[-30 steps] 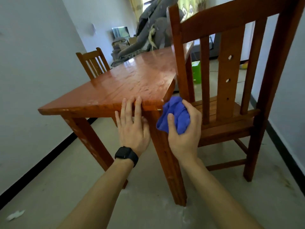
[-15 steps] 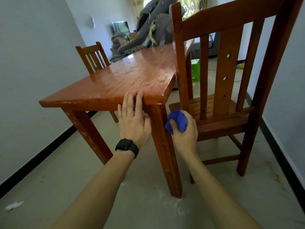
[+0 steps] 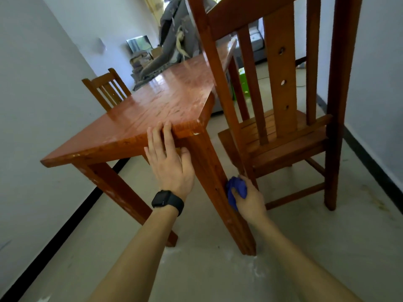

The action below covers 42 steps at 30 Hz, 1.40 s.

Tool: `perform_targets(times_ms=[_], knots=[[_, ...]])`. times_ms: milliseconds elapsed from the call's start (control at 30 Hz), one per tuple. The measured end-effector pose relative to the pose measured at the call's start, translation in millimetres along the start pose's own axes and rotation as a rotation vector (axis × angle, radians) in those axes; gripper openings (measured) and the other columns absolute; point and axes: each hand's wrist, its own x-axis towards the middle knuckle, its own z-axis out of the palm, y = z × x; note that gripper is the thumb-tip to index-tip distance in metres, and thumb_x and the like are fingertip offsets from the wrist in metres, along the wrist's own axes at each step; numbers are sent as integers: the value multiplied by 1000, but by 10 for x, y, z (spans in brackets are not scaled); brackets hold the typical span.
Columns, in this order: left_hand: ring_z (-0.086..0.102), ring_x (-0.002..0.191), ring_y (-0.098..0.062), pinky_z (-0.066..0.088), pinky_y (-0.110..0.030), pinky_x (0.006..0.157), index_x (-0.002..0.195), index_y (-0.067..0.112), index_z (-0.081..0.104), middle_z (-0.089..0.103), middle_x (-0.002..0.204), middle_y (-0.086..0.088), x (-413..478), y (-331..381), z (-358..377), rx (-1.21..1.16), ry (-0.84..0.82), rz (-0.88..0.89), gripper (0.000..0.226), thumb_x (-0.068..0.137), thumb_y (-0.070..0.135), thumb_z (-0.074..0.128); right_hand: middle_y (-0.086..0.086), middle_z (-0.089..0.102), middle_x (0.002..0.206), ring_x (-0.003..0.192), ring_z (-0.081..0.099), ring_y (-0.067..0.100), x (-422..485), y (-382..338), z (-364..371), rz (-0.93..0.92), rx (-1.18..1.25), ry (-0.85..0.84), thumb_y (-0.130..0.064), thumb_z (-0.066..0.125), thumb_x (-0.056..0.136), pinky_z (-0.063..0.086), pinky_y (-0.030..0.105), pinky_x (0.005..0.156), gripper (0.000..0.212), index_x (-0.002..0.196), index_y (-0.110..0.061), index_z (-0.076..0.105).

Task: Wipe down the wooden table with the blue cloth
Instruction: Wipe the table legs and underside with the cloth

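Note:
The wooden table [image 3: 157, 110] has a glossy reddish top and fills the middle of the head view. My left hand [image 3: 169, 159], with a black watch on the wrist, lies flat against the table's near edge beside the corner, fingers spread. My right hand [image 3: 248, 198] is closed on the bunched blue cloth [image 3: 236, 189] and presses it against the right side of the table's near corner leg [image 3: 220, 192], about halfway down.
A wooden chair [image 3: 283, 136] stands close on the right, its leg right beside my right hand. Another chair [image 3: 106, 90] sits at the table's left by the white wall. A green box [image 3: 243, 83] and grey clutter lie beyond. White dust marks the floor near the leg's foot.
My right hand has moved the blue cloth down from just under the tabletop corner to the middle of the leg. My left hand has stayed on the table's edge.

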Motion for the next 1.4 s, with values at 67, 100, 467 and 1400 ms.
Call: perform_targets(times_ms=[67, 100, 467, 1400], knots=[[8, 152, -24, 16, -64, 117, 153, 27, 21, 21, 161, -2, -9, -11, 27, -46, 20, -6, 66, 93, 23, 48, -29, 53, 111, 103, 53, -10, 87, -437, 31, -153, 146, 101, -31, 58, 97, 39, 8, 91, 40, 135, -38, 44], [8, 152, -23, 16, -64, 117, 153, 26, 22, 22, 161, -2, -14, -21, 37, -66, 29, -7, 66, 93, 23, 47, -31, 53, 115, 109, 51, -12, 121, -634, 74, -248, 183, 141, -29, 58, 97, 39, 5, 92, 41, 133, -41, 43], [8, 147, 7, 11, -36, 124, 155, 35, 8, 8, 159, 29, -971, -401, 457, -527, -243, -269, 59, 104, 32, 36, 5, 65, 107, 90, 60, 19, -279, 1239, 470, 361, -186, -85, -7, 52, 95, 53, 36, 85, 34, 128, -16, 52], [64, 111, -7, 47, -38, 98, 118, 41, 64, 70, 116, 20, -1602, -1368, 1025, -1134, -589, -595, 46, 95, 53, 25, 8, 35, 134, 120, 44, 24, -231, 564, 1008, -714, -529, 488, -20, 62, 81, 37, 27, 103, 61, 139, -29, 43]])
